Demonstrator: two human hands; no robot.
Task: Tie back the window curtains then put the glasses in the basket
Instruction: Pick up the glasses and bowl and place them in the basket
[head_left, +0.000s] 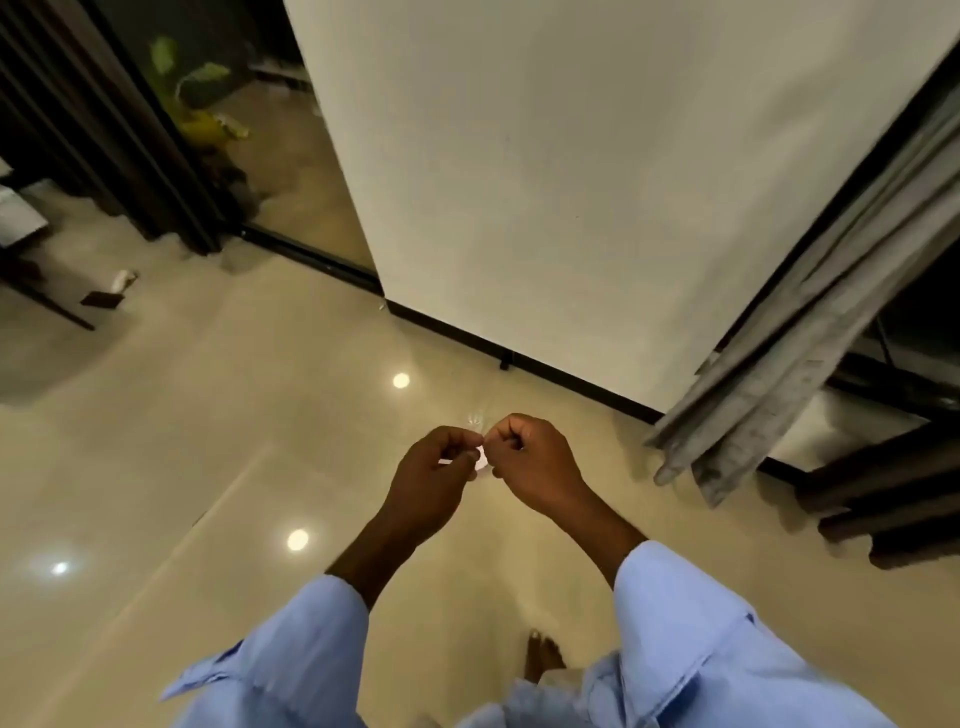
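We are holding our left hand (434, 470) and right hand (530, 462) together in front of us, fingers curled and fingertips meeting, pinching a small pale scrap (482, 460) between them; it is too small and blurred for us to be telling what it is, perhaps a tie or clip.

From the hands, at about two o'clock, the grey curtain (810, 332) is hanging gathered against the dark window frame (852, 171), its hem just above the floor (208, 415) and not yet tied. We are judging it soft, light and floppy, easy to bunch; the place to take it is around the gathered folds at mid height, above the loose hem.

At twelve o'clock the white wall (519, 182) is standing; at ten o'clock a dark curtain (104, 130) is hanging beside glass.

We are counting two hands, one grey curtain, one dark curtain. No glasses and no basket are showing.
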